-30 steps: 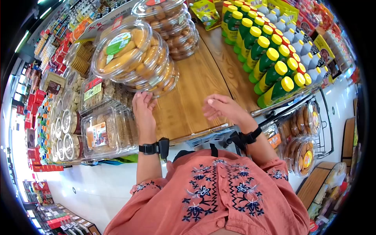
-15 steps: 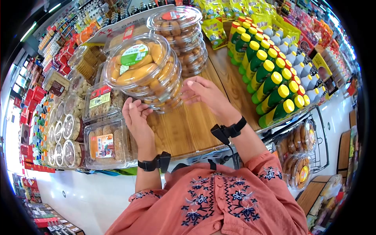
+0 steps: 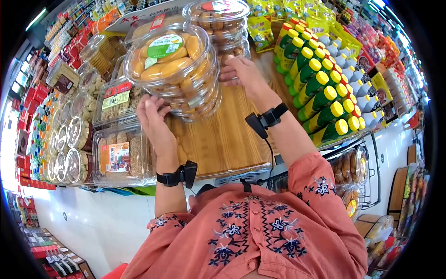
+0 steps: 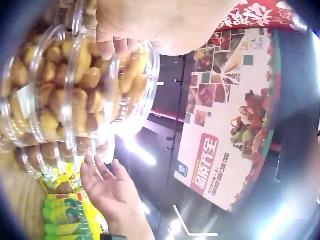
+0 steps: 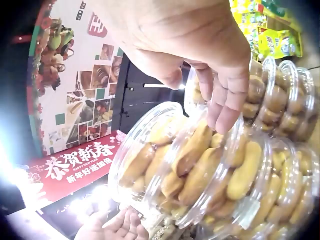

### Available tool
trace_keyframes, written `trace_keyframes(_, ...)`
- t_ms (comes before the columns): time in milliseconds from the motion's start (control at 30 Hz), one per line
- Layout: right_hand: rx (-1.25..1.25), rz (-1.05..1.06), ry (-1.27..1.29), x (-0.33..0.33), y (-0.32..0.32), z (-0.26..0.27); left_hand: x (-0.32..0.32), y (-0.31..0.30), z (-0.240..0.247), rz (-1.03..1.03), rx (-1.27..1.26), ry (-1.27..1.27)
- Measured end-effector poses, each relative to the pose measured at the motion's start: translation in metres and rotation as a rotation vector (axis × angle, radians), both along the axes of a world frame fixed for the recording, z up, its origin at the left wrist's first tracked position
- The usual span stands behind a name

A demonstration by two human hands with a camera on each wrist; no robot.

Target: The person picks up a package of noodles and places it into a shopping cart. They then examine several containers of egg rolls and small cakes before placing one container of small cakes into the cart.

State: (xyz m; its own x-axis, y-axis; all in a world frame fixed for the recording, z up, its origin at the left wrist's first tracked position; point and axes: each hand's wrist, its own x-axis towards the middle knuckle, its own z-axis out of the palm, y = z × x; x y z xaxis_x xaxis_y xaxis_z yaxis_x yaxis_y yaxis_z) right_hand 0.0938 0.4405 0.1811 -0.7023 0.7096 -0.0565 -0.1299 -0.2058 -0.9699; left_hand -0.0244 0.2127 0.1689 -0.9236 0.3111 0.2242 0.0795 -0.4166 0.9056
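Observation:
A tall stack of clear round tubs of yellow bread rolls (image 3: 186,86) stands on the wooden table, its top lid bearing a green and white label. My left hand (image 3: 154,122) is at the stack's near left side, fingers loosely bent beside the lower tubs. On the right side, my right hand (image 3: 246,76) reaches in with its fingertips near the tub walls. In the right wrist view the fingers (image 5: 231,107) overlap the tub sides; the left wrist view has the left fingertips (image 4: 120,46) right at a tub rim. Neither hand grips a tub.
Behind stands another stack of round tubs (image 3: 223,23). Rectangular clear boxes of pastries (image 3: 121,156) and round jars (image 3: 76,132) line the left. Rows of green bottles with yellow caps (image 3: 320,97) fill the right. Bare wooden tabletop (image 3: 223,144) shows in front of the stack.
My right hand has moved from over the table to the stack's right side. The left hand has shifted to the stack's near left side. The head view has turned slightly.

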Motion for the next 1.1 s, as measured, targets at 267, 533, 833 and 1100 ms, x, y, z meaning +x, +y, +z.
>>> trace_keyframes(267,-0.131,0.017,-0.216,0.018,0.011,-0.083,-0.021,0.001,-0.168,-0.215,-0.373,-0.35)
trace_keyframes(533,-0.209,0.028,-0.343,0.033,-0.013,-0.135,-0.058,0.022,-0.219,-0.264,-0.295,-0.528)
trace_keyframes(833,-0.25,0.094,-0.331,0.039,-0.03,-0.15,-0.056,0.035,-0.213,-0.205,-0.328,-0.554)
trace_keyframes(1100,-0.285,0.135,-0.347,0.043,-0.043,-0.168,-0.061,0.036,-0.218,-0.227,-0.357,-0.518)
